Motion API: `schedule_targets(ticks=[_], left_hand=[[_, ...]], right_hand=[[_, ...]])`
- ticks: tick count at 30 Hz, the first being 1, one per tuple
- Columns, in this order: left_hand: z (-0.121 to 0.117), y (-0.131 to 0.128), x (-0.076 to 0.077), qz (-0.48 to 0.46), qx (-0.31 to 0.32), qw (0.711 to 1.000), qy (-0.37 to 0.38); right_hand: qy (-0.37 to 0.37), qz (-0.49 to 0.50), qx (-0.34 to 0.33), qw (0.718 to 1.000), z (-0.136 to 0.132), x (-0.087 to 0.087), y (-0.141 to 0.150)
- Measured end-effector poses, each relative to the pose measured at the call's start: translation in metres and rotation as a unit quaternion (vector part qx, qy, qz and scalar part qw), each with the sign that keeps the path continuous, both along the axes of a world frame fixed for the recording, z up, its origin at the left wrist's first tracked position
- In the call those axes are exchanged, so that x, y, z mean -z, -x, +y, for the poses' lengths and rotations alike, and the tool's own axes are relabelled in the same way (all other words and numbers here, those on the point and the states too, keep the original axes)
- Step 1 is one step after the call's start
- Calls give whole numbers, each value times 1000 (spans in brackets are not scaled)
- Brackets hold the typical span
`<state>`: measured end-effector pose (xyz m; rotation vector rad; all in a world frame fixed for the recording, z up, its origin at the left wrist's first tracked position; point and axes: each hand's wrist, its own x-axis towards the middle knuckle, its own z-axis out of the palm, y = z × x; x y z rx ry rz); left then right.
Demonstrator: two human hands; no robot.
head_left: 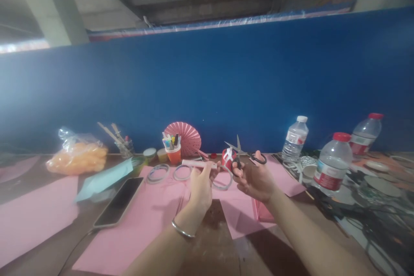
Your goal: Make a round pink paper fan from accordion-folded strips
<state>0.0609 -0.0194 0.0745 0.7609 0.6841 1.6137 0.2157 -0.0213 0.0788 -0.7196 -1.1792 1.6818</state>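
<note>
My left hand (202, 185) is closed on a narrow pale pink folded paper strip (196, 164), which points to the left. A ring of tape (223, 188) is right beside the fingertips of that hand; whether they touch it I cannot tell. In my right hand (257, 183) is a pair of black-handled scissors (239, 152), with fingers through the loops and the blades spread apart, pointing up and away. Under both hands are pink paper sheets (155, 220). Two more tape rolls, one (158, 174) and another (182, 172), lie left of my left hand.
A pink pleated paper fan (184, 138) stands behind an orange cup of pens (174, 154). To the left are a phone (119, 202) and a bag of orange stuff (77, 157). Several water bottles (333, 164) stand at the right, before a blue partition (207, 82).
</note>
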Motion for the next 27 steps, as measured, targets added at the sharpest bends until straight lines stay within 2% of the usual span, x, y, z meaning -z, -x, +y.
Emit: schedule_targets(ticks=[4,8,12,15,17,23,27], left_hand=[[7,4,10,73,18,997,8],[16,9,23,205,40,977,-45],[17,12,36,263,121,955,-60],[9,12,44,291,211,932,-47],[2,12,45,315,238,918,-37],[-4,18,43,371,197,907,-21],[13,23,43,298,87,951,-8]], right_hand=[[17,6,-84,996,1,1,-14],[33,-21,-100,994,4,4,-20],[38,-23,-100,994,7,8,-22],[36,-16,-89,995,9,8,-25],[34,-13,-74,997,10,7,-28],[23,-13,-35,999,12,1,-49],[14,-28,-23,999,13,1,-69]])
